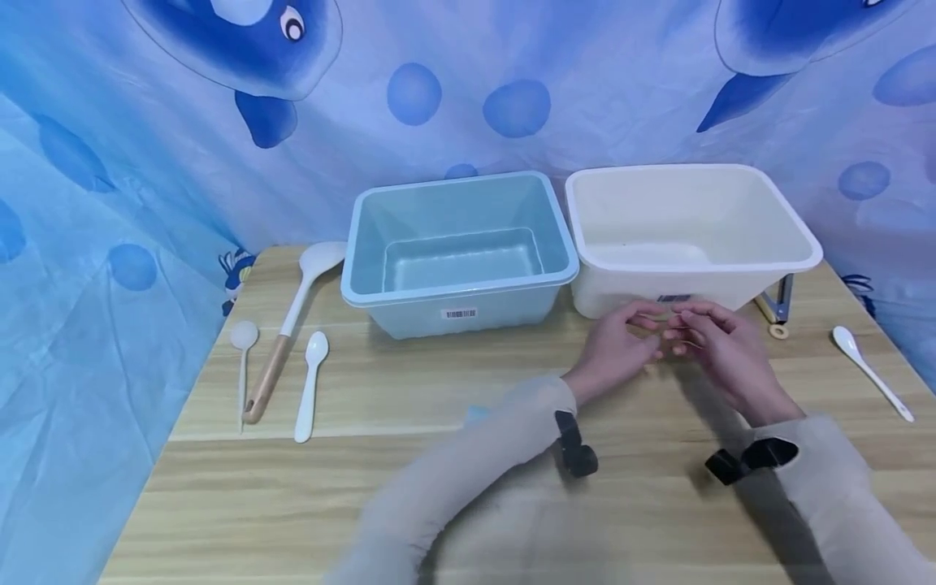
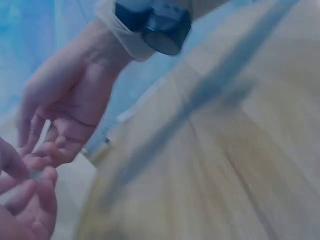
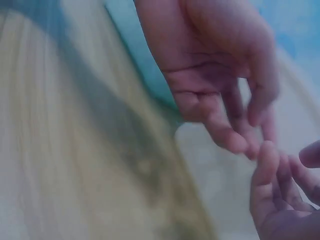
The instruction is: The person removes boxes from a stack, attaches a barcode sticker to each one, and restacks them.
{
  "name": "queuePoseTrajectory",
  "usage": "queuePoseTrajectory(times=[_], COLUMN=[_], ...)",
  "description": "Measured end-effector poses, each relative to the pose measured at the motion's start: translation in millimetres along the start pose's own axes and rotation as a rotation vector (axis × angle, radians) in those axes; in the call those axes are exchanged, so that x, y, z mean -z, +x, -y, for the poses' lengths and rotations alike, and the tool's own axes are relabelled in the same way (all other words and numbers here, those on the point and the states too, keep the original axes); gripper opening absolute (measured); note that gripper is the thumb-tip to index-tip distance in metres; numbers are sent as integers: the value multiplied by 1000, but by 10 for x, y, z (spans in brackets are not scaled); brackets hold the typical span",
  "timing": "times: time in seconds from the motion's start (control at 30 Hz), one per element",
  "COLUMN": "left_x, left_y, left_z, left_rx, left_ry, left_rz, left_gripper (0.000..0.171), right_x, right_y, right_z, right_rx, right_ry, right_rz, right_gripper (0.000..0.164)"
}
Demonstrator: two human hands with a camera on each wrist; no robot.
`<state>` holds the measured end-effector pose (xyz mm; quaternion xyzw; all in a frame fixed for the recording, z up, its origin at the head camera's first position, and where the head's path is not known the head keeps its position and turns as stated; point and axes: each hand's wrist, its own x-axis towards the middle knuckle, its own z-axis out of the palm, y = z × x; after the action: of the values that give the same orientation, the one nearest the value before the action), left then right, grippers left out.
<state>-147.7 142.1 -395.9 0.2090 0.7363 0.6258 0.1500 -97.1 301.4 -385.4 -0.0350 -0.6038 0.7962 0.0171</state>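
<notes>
My left hand (image 1: 614, 348) and right hand (image 1: 725, 357) meet fingertip to fingertip over the table, in front of the white bin (image 1: 693, 266). Fingers on both hands are loosely bent, and no object shows between them. The right wrist view has the left hand (image 3: 210, 75) above, its fingertips right at those of the right hand (image 3: 280, 200). From the left wrist, the right hand (image 2: 70, 110) reaches down to the left hand (image 2: 30, 205) at the frame's edge.
A light blue bin (image 1: 459, 284) stands left of the white one. Left lie a wooden-handled white ladle (image 1: 296, 305) and two white spoons, one flat (image 1: 313, 374), one thin (image 1: 244, 357). Right are another white spoon (image 1: 866, 367) and a metal piece with a ring (image 1: 779, 309).
</notes>
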Motion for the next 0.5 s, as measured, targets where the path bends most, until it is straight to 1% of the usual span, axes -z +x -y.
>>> queuePoseTrajectory(times=[0.07, 0.13, 0.17, 0.23, 0.27, 0.3, 0.37, 0.4, 0.43, 0.47, 0.5], left_x=[165, 383, 505, 774, 916, 1059, 1336, 1479, 1620, 1761, 1901], left_y=[-103, -228, -289, -412, -470, -527, -622, -669, -712, -752, -790], left_z=[-122, -267, -338, -477, -538, -592, -680, -715, -742, -758, -767], left_rx=[2, -14, -34, -100, -135, -172, -230, -253, -263, -271, -276], left_ry=[-8, -18, -8, 21, 42, 73, 137, 173, 213, 256, 305], left_rz=[1, 11, 15, 18, 9, -10, -69, -108, -148, -187, -227], left_gripper=[35, 34, 34, 35, 35, 34, 35, 36, 37, 38, 41], right_x=[-62, -118, -142, -165, -164, -155, -110, -69, -24, 40, 112], right_y=[-52, -81, -84, -62, -37, -8, 63, 106, 150, 193, 232], right_z=[135, 298, 388, 565, 648, 732, 876, 935, 985, 1019, 1054], right_rx=[35, 91, 125, 203, 244, 283, 352, 379, 396, 401, 388], right_ry=[-64, -148, -201, -283, -294, -350, -468, -502, -587, -642, -753], right_rz=[37, 52, 46, 40, 33, 14, -44, -76, -138, -185, -247], right_gripper=[17, 20, 22, 24, 25, 24, 23, 22, 21, 20, 22])
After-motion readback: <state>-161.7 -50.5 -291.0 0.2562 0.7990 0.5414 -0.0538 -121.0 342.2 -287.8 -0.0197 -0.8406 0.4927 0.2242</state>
